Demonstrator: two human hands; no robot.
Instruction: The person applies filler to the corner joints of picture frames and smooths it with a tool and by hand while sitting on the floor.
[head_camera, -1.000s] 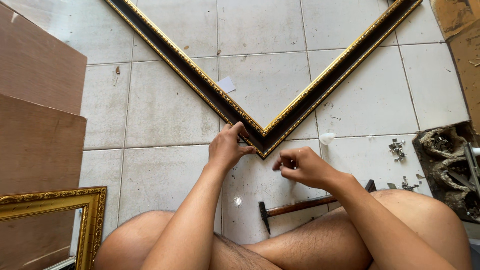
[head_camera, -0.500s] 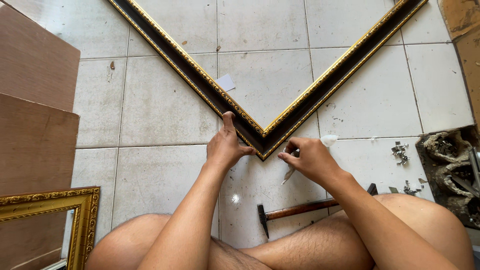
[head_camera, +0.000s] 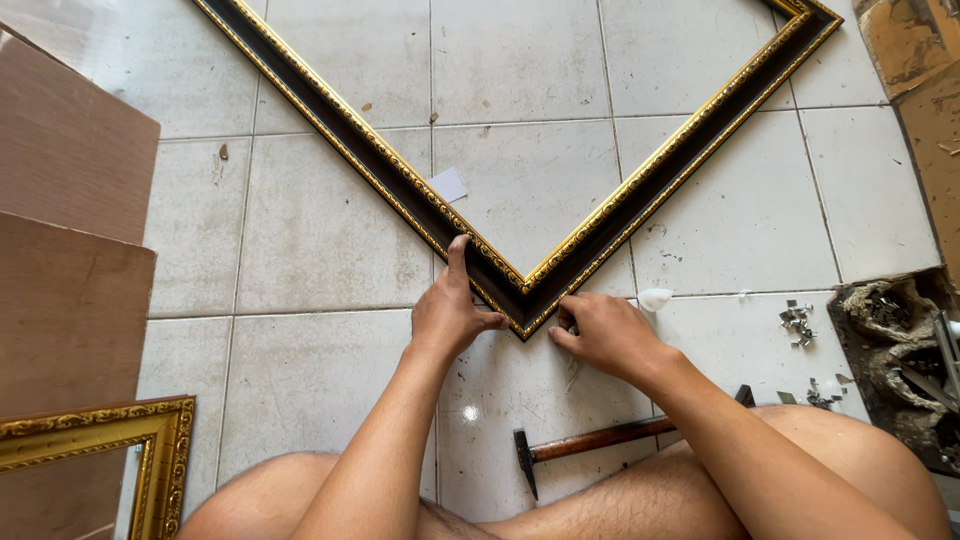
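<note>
Now the left hand (head_camera: 450, 312) presses flat, fingers spread, on the corner of the black-and-gold picture frame (head_camera: 520, 290) lying on the tiled floor (head_camera: 320, 230); the right hand (head_camera: 600, 335) pinches that corner's outer edge, fingers curled.

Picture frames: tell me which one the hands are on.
The large dark frame with gold trim, lying flat on the tiles: left hand and right hand press its near corner. The all-gold frame at lower left is untouched.

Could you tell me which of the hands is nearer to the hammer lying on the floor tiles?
The right hand. It rests at the frame corner, directly above the hammer handle, apart from it. The left hand presses the frame further left, farther from the hammer.
</note>
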